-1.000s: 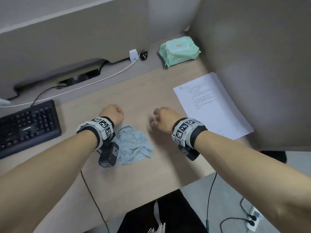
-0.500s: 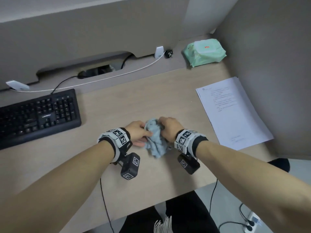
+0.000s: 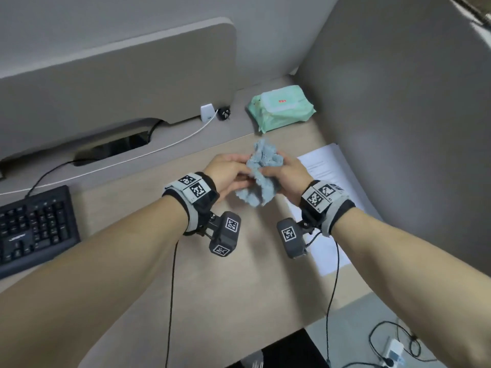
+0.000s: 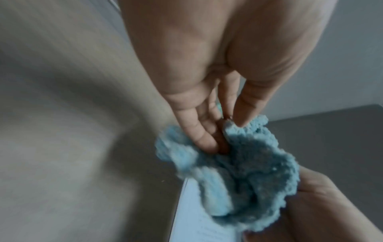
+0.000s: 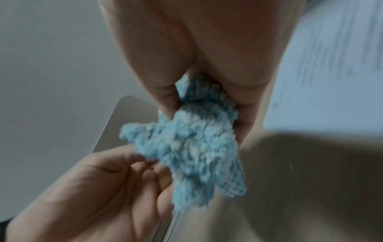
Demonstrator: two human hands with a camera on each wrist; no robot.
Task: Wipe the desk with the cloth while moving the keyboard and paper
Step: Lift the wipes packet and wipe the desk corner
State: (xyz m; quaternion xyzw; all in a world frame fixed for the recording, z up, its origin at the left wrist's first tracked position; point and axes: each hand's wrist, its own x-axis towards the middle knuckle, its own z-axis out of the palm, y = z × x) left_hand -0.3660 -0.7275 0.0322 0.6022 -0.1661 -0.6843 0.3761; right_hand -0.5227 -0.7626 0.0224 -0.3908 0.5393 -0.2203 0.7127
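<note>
A crumpled light-blue cloth (image 3: 261,172) hangs in the air above the wooden desk (image 3: 239,282), held between both hands. My left hand (image 3: 228,172) pinches its left edge between thumb and fingers (image 4: 204,135). My right hand (image 3: 285,173) grips the cloth (image 5: 192,147) bunched between thumb and fingers. The black keyboard (image 3: 34,229) lies at the desk's left edge. The white paper (image 3: 322,168) lies on the desk's right side, partly hidden under my right hand and wrist.
A green pack of wipes (image 3: 280,107) sits at the back right. A white cable (image 3: 127,158) runs along the back ledge to a white plug (image 3: 207,112). Partition walls (image 3: 398,115) close the back and right. Cables and a power strip (image 3: 393,351) lie on the floor.
A second ago the cloth lay on the desk under my left wrist. Both hands closed on it and lifted it off the desk, up and away from me.
</note>
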